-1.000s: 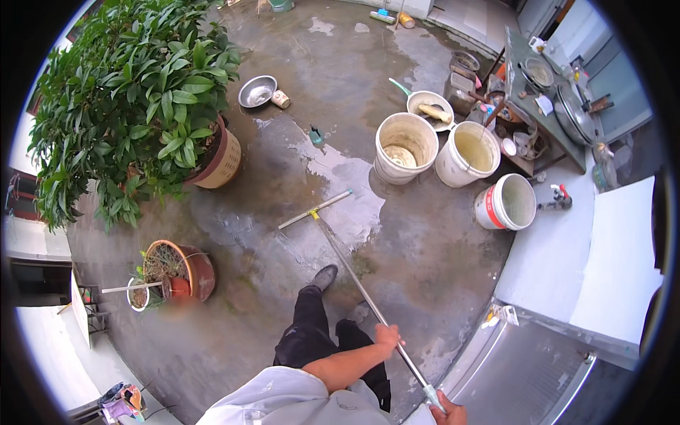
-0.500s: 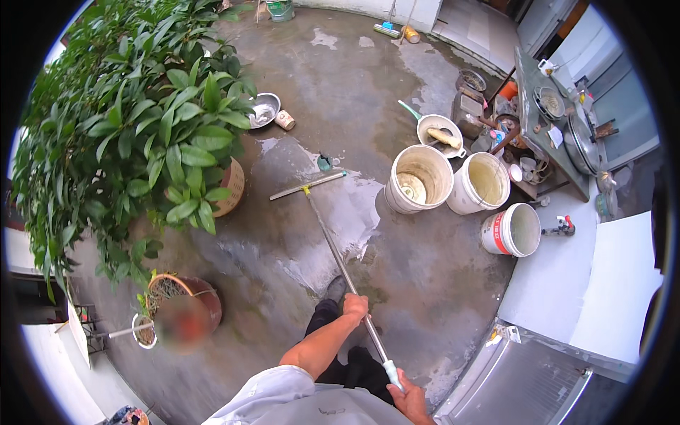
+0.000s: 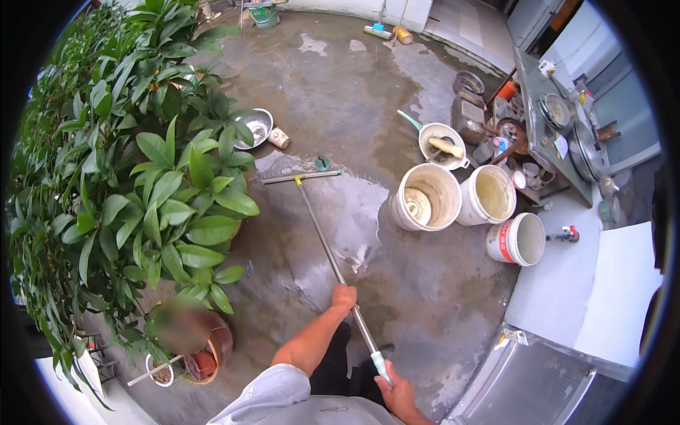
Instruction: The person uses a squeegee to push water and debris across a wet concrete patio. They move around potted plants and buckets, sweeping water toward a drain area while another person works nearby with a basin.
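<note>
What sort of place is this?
It looks like a home courtyard, probably: a big leafy plant rises over wet grey ground, and white buckets stand near a red-handled tap.

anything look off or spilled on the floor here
A shiny wet patch shows on the floor beneath the squeegee. Odder is a small dark green object loose beside its blade, too unclear to identify. The yellow container by the far wall seems tipped on its side.

Smooth, glossy metal squeegee pole (image 3: 328, 247)
</note>
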Tool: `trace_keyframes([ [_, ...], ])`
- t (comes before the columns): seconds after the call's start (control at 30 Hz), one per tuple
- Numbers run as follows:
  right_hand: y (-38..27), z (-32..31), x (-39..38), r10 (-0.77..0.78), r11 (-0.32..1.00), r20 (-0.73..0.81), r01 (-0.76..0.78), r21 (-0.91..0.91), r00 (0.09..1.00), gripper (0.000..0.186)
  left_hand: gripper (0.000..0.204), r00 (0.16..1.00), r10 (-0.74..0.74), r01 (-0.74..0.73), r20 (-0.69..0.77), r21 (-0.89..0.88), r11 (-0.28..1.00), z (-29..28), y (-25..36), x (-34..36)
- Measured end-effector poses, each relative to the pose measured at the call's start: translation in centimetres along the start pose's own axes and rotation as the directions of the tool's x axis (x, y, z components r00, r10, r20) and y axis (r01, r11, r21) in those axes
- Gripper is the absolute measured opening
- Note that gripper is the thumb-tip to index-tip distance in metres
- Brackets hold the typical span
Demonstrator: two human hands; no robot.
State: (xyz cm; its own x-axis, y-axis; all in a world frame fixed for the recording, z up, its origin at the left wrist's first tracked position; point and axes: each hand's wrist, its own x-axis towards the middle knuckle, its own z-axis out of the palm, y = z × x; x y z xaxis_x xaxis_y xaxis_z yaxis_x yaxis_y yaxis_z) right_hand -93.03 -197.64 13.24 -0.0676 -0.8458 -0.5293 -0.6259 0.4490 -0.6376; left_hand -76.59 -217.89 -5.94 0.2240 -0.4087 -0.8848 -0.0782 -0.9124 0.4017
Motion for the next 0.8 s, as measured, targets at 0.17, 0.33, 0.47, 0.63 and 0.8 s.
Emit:
trace_keyframes([
  [0.17, -5.0, -0.1, 5.2, 0.176, 0.984, 0.154, -0.177, -0.003, 0.972, 0.055, 0.026, 0.993, 0.075, -0.073, -0.087, 0.023, 0.997, -1.6, 3.7, 4.4],
  [0.33, -7.7, 0.1, 10.1, 0.203, 0.979, 0.199, -0.203, -0.021, 0.959, 0.056, 0.026, 0.993, 0.068, -0.062, -0.097, 0.061, 0.996, -2.7, 6.4, 9.7],
  [0.47, -8.9, 1.0, 14.0, 0.134, 0.991, 0.191, -0.136, 0.001, 0.972, 0.055, 0.027, 0.992, 0.091, -0.085, -0.084, 0.077, 0.993, -4.5, 9.8, 12.8],
  [0.63, -6.5, 0.0, 14.2, 0.087, 0.989, 0.163, -0.106, 0.107, 0.983, 0.056, 0.024, 0.988, 0.106, -0.104, -0.109, 0.025, 0.994, -3.1, 10.4, 10.9],
  [0.8, 2.4, -5.2, 7.5, -0.045, 0.991, 0.102, 0.031, 0.130, 0.994, 0.057, 0.017, 1.000, -0.007, 0.007, 0.002, -0.221, 0.975, 2.9, 5.9, 1.6],
])
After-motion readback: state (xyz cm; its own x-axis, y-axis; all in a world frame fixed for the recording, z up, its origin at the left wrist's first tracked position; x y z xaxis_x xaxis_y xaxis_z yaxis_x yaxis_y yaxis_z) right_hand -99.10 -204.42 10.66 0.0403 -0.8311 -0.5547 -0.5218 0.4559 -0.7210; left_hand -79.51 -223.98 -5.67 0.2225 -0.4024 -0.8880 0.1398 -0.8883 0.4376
